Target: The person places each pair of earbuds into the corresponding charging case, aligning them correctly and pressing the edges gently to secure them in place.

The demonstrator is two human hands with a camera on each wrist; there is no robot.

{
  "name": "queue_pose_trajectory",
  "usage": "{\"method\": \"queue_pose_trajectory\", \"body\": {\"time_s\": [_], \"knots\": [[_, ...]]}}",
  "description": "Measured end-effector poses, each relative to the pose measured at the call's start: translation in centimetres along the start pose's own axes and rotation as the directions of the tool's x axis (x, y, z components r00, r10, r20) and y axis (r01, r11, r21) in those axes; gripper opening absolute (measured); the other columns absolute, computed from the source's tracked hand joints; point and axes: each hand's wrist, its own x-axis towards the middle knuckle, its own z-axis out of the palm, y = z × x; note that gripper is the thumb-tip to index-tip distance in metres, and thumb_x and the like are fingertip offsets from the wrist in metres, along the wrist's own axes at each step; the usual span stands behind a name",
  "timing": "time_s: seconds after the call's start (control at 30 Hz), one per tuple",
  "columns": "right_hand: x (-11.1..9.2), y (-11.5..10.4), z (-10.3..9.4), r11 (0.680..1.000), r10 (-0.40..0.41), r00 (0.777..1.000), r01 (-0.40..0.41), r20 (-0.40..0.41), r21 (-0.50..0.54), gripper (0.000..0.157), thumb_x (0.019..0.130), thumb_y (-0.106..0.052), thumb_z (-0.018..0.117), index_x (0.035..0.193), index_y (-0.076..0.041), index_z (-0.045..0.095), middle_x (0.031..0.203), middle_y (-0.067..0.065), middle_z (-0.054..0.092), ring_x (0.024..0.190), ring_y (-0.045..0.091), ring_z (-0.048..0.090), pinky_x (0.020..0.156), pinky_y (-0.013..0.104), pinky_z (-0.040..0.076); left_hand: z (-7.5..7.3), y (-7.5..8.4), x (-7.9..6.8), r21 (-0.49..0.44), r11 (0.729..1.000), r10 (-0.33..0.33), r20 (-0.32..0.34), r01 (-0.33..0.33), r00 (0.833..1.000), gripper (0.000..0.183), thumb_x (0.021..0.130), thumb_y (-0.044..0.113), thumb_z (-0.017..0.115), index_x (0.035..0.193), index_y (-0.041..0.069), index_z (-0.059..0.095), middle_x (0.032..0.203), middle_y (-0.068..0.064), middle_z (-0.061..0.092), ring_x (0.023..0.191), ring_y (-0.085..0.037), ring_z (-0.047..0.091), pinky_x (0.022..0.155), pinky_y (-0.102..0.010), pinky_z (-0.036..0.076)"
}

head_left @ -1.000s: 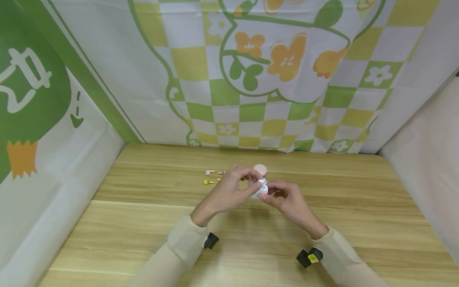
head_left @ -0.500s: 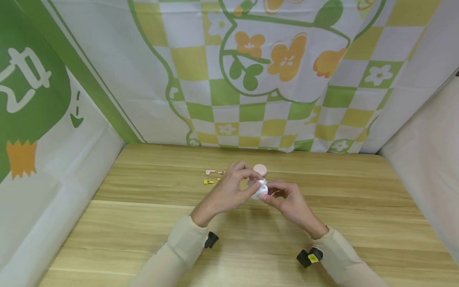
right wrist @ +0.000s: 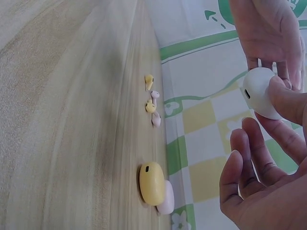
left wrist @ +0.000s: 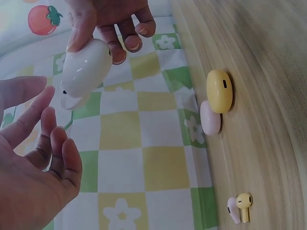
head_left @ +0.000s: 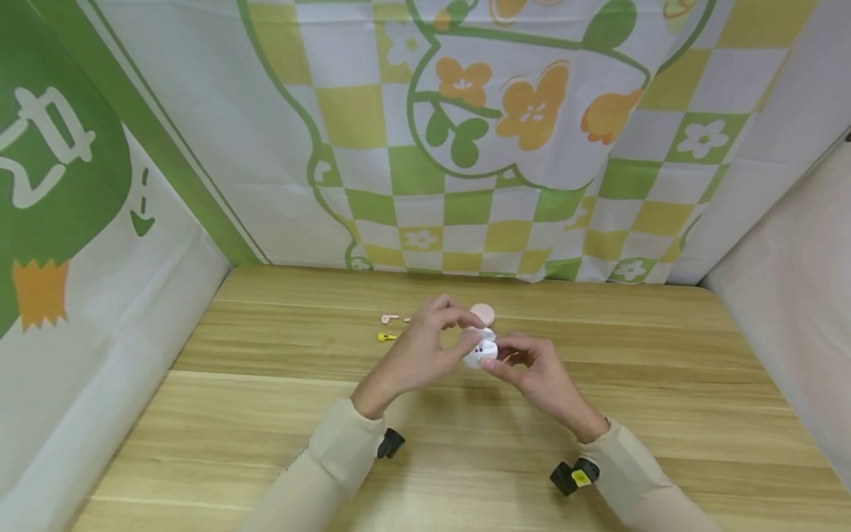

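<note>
A white earbud case (head_left: 480,358) is held up over the table with its lid (head_left: 488,335) raised. My right hand (head_left: 541,373) grips its body by the right side, thumb in front; the right wrist view shows the thumb lying along the rounded white shell (right wrist: 259,93). Small dark marks show inside the case in the head view. My left hand (head_left: 425,351) is at the case's left, thumb by the opening and fingers near the lid. From the left wrist, a small gap separates my loosely bent left fingers (left wrist: 48,120) from the case; nothing shows between them.
A pink round case (head_left: 482,314) lies on the wooden table (head_left: 598,332) behind the hands, beside a yellow case (left wrist: 219,91). To the left lie pink earbuds (head_left: 387,319) and yellow earbuds (head_left: 385,337). A patterned cloth (head_left: 518,207) hangs behind the table.
The case's lid has tilted further back, and dark marks inside have come into view. My left hand has shifted slightly left, covering more of the earbuds. The right hand stays put.
</note>
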Motion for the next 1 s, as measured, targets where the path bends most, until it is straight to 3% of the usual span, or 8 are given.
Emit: {"method": "queue_pose_trajectory", "body": {"time_s": [0.13, 0.33, 0.63, 0.8, 1.0], "knots": [[0.0, -0.1, -0.1, 1.0, 0.007, 1.0, -0.007, -0.012, -0.008, 0.016, 0.091, -0.004, 0.076, 0.107, -0.002, 0.075, 0.097, 0.007, 0.07, 0.09, 0.018, 0.063, 0.079, 0.029, 0.054, -0.3, -0.5, 0.2, -0.039, 0.999, -0.019, -0.055, 0.017, 0.998, 0.016, 0.097, 0.014, 0.069, 0.111, 0.006, 0.074, 0.104, -0.004, 0.061, 0.097, -0.021, 0.055, 0.086, -0.042, 0.049], [0.1, -0.3, -0.2, 1.0, 0.007, 1.0, -0.007, -0.024, -0.014, 0.016, 0.09, -0.003, 0.076, 0.106, -0.001, 0.075, 0.095, 0.006, 0.07, 0.088, 0.016, 0.063, 0.078, 0.028, 0.054, -0.5, -1.5, 0.3, -0.149, 0.981, -0.134, -0.062, 0.124, 0.989, 0.018, 0.101, 0.019, 0.065, 0.111, 0.007, 0.074, 0.105, -0.003, 0.065, 0.094, -0.018, 0.059, 0.083, -0.04, 0.05], [0.1, -0.5, -0.2, 1.0, 0.013, 1.0, -0.014, -0.019, -0.007, 0.016, 0.09, -0.004, 0.076, 0.106, -0.002, 0.075, 0.096, 0.007, 0.07, 0.089, 0.017, 0.063, 0.078, 0.029, 0.054, -0.5, -2.5, 0.4, -0.211, 0.946, -0.233, 0.084, 0.246, 0.969, 0.033, 0.106, 0.03, 0.055, 0.112, 0.004, 0.074, 0.107, -0.006, 0.071, 0.1, -0.029, 0.063, 0.082, -0.037, 0.051], [0.0, -0.5, -0.2, 1.0, 0.023, 1.0, -0.024, -0.017, -0.009, 0.016, 0.09, -0.004, 0.076, 0.106, -0.002, 0.075, 0.096, 0.007, 0.07, 0.089, 0.018, 0.063, 0.079, 0.029, 0.054, -0.5, -2.9, 0.3, -0.26, 0.917, -0.267, 0.165, 0.303, 0.95, 0.037, 0.108, 0.034, 0.052, 0.108, 0.007, 0.076, 0.113, -0.004, 0.068, 0.1, -0.024, 0.058, 0.084, -0.037, 0.046], [0.0, -0.5, 0.0, 0.999, 0.034, 0.999, -0.034, -0.015, 0.001, 0.016, 0.09, -0.004, 0.077, 0.106, -0.001, 0.075, 0.099, 0.008, 0.07, 0.089, 0.018, 0.063, 0.079, 0.029, 0.055, -0.5, -3.1, 0.0, -0.289, 0.898, -0.286, 0.195, 0.333, 0.938, 0.036, 0.107, 0.036, 0.052, 0.1, 0.009, 0.076, 0.111, -0.002, 0.066, 0.098, -0.02, 0.054, 0.083, -0.037, 0.044]]}}
